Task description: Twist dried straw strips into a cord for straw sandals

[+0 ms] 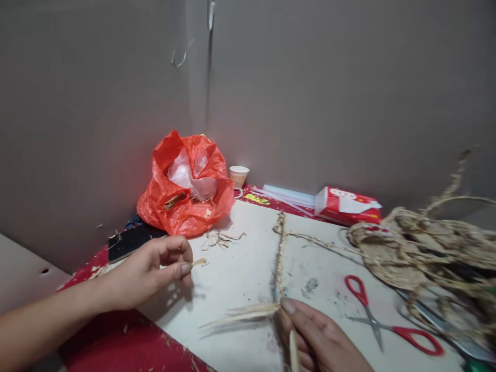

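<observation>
My left hand (166, 266) is raised over the left part of the white board (244, 268), pinching a short piece of pale straw (199, 262) between thumb and forefinger. At the lower middle, my right hand (313, 333) grips the near end of a braided straw cord (281, 258). Loose flat strands (248, 312) stick out leftward from that grip, and another pale strand (293, 351) points down beside the fingers. The cord runs away from me to a knotted far end, where a thin twisted string (325, 242) leads right.
Red-handled scissors (374, 320) lie open at the right, near a heap of woven straw pieces (406, 248). Behind are an orange plastic bag (186, 206), a paper cup (238, 176), plastic strips (287, 195) and a red tissue pack (344, 206). A dark flat object (129, 242) sits left.
</observation>
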`<state>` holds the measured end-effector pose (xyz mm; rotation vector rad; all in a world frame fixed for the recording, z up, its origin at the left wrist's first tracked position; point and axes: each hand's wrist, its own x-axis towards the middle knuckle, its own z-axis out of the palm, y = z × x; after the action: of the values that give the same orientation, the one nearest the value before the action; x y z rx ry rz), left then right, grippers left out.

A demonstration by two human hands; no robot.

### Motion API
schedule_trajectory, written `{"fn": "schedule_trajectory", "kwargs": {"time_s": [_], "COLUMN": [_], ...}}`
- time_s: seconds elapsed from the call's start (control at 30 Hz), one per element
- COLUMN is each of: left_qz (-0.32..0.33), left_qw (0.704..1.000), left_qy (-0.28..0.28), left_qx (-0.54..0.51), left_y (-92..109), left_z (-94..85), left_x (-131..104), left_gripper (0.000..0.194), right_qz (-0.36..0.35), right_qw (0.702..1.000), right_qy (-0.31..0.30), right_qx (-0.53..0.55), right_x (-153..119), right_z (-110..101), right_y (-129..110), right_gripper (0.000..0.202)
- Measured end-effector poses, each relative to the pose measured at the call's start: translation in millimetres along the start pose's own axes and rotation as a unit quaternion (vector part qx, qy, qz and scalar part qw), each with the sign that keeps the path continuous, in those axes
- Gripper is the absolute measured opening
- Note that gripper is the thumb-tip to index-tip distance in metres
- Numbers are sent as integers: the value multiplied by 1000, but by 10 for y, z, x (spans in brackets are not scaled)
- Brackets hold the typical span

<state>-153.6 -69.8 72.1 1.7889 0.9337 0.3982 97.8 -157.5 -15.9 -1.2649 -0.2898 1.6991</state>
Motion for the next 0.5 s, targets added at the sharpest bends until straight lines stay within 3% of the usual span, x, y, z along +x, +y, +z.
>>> {"fn": "schedule_trajectory", "kwargs": {"time_s": [0.1, 0.2, 0.27, 0.37, 0.5], "left_qz": [-33, -55, -54, -15, -20], "left_qw": [992, 984, 984, 997, 993], "left_qy": [-55, -118, -127, -45, 119], "left_qx": [-104, -122, -110, -68, 13], "left_y": [41, 84, 118, 158, 91], "left_z": [147, 317, 346, 193, -137], "left_x": [175, 369, 475, 514, 254], "left_gripper": [28, 23, 21, 18, 20], "right_qz": [-18, -32, -30, -13, 4], "right_qw": [999, 998, 998, 999, 1000], "right_qy": [-20, -26, -25, -20, -8], "right_qx": [-29, -45, -48, -41, -23], "right_x": [11, 12, 15, 34, 58], "right_z": [-17, -42, -53, -56, -46], "right_y": [7, 20, 28, 29, 26], "right_gripper": [50, 48, 49, 53, 54]}}
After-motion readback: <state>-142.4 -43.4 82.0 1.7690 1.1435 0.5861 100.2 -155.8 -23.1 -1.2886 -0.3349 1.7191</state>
